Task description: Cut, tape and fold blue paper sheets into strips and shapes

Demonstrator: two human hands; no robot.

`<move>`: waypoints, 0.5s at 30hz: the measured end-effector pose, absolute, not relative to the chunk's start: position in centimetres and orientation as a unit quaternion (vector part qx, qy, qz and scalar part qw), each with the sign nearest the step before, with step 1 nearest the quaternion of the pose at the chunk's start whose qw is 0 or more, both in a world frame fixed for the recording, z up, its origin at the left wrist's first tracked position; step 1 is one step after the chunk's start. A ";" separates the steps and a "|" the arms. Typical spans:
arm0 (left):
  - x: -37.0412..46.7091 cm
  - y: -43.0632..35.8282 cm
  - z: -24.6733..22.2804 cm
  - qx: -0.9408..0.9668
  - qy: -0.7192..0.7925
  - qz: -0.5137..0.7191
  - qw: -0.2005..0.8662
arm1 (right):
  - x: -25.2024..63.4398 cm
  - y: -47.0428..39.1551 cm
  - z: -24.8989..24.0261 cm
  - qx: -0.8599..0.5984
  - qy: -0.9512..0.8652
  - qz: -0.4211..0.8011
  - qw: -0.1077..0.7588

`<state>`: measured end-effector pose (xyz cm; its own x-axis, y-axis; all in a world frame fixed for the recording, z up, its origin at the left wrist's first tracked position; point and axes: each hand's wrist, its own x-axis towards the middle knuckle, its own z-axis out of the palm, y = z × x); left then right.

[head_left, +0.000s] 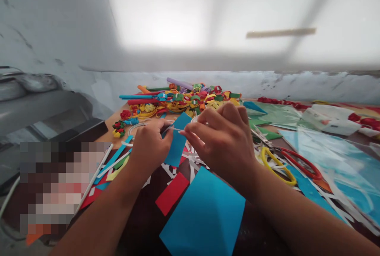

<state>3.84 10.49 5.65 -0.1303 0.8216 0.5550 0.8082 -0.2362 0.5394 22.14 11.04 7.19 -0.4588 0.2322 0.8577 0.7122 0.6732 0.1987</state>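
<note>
A thin white strip stretches between my two hands over the table. One end is pinched by the thumb and finger of my left hand; the other is in the fingertips of my right hand, its fingers curled. Just behind the strip is a narrow blue paper piece; whether my left hand also grips it, I cannot tell. Closer to me lies a larger blue paper sheet, beside a small red paper rectangle. White paper scraps are scattered beneath my hands.
Scissors with red and yellow handles lie right of my right hand. Colourful paper chains and rolled paper tubes pile up at the back. Clear plastic sheets cover the right side. A wall closes off the far edge.
</note>
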 end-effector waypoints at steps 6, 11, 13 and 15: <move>3.7 10.6 5.3 0.651 0.650 0.386 -0.072 | 21.1 10.6 6.1 -0.283 -0.824 -0.213 0.442; 3.7 10.7 5.2 0.654 0.660 0.355 -0.098 | 20.8 10.4 5.9 -0.284 -0.826 -0.204 0.441; 3.7 10.7 5.3 0.654 0.664 0.346 -0.106 | 20.8 10.3 5.9 -0.283 -0.828 -0.199 0.441; 3.7 10.7 5.3 0.655 0.667 0.336 -0.115 | 20.7 10.2 5.8 -0.283 -0.829 -0.195 0.442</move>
